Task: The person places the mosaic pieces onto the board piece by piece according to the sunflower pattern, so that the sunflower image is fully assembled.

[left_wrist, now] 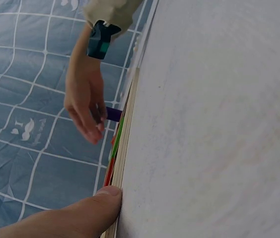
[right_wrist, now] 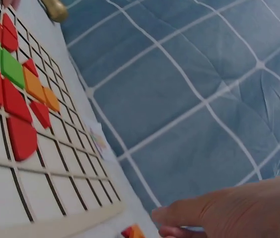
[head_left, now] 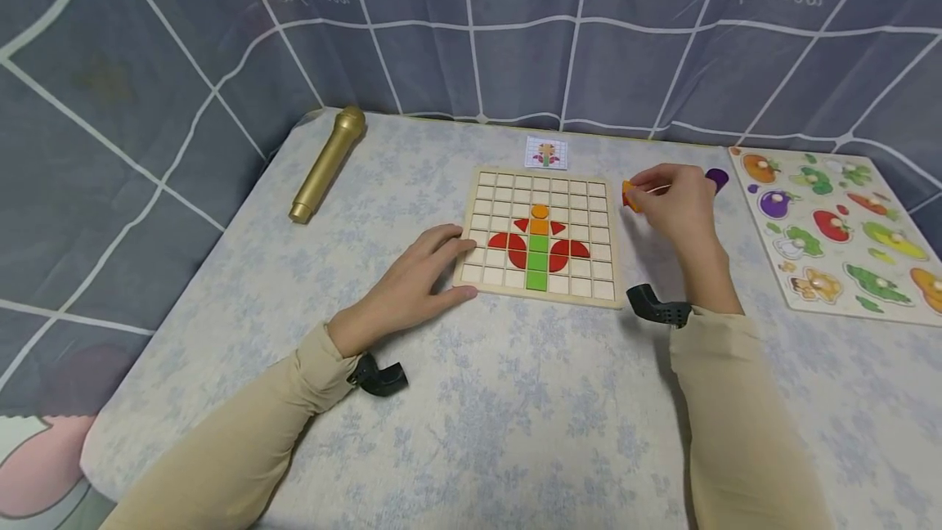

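Observation:
A square wooden grid board (head_left: 489, 178) bears a flat pattern of red, green and orange pieces: a green stem (head_left: 537, 260), red curved pieces (head_left: 570, 254) on both sides, and an orange round piece (head_left: 540, 211) on top. My left hand (head_left: 412, 285) rests at the board's left edge, fingers extended, thumb against the near-left corner. Beyond the board's right side hovers my right hand (head_left: 680, 199), thumb and index apart and no held piece visible. Orange and red pieces (right_wrist: 134, 231) lie just past its fingertips. A small pattern card (head_left: 546, 152) lies behind the board.
A gold microphone-shaped object (head_left: 327, 166) lies at the back left. At the right is a vegetable puzzle board (head_left: 802, 301) with several pictured pieces. A purple object (head_left: 717, 179) sits behind my right hand. A grid-patterned curtain (head_left: 515, 64) hangs along the table's back edge.

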`<state>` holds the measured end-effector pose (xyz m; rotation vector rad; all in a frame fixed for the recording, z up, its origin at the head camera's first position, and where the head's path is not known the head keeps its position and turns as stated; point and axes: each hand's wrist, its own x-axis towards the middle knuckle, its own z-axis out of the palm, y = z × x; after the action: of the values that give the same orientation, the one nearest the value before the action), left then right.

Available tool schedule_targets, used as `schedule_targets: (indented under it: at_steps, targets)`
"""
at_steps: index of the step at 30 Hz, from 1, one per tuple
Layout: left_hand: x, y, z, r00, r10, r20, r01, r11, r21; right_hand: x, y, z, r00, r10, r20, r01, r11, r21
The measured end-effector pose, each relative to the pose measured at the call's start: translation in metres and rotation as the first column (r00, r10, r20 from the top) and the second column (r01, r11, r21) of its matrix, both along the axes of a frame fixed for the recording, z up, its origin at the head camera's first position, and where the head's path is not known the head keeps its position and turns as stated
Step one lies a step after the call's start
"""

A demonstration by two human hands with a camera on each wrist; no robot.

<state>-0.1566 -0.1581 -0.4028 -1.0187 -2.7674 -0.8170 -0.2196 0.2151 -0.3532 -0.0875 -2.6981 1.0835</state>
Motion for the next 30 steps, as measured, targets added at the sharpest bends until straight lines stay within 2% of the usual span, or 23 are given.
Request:
schedule_targets:
  at_steps: [4,8,12,19,22,25,30]
  targets:
    - [0.001,-0.001,-0.001,1.000,0.004,0.001,-0.004,1.000,-0.001,-0.001,0.009,-0.008,0.999,-0.016,0.048,0.014,0.999,0.039]
    - [0.001,-0.002,-0.002,1.000,0.001,-0.004,-0.001,1.000,0.003,-0.003,0.010,-0.020,0.999,-0.021,0.033,0.018,0.996,0.089]
    - [0.001,-0.002,0.000,1.000,0.002,0.005,-0.002,1.000,0.001,-0.005,0.009,-0.026,0.999,-0.041,0.005,0.040,0.995,0.094]
    - [0.001,0.000,0.002,1.000,0.004,0.009,-0.004,1.000,0.001,-0.007,-0.002,-0.026,0.987,-0.065,-0.146,0.071,0.997,0.033]
    - [0.001,0.000,0.001,1.000,0.006,0.008,-0.006,1.000,-0.004,-0.007,-0.015,-0.024,0.988,0.008,-0.153,-0.009,1.000,-0.004]
    - [0.001,0.000,0.001,1.000,0.006,0.003,-0.005,1.000,-0.005,-0.008,-0.027,-0.023,0.989,0.123,-0.086,-0.127,0.991,-0.043]
    - [0.001,0.000,0.001,1.000,0.009,-0.001,-0.009,1.000,-0.006,-0.007,-0.043,-0.026,0.966,0.258,0.000,-0.257,0.963,-0.078]
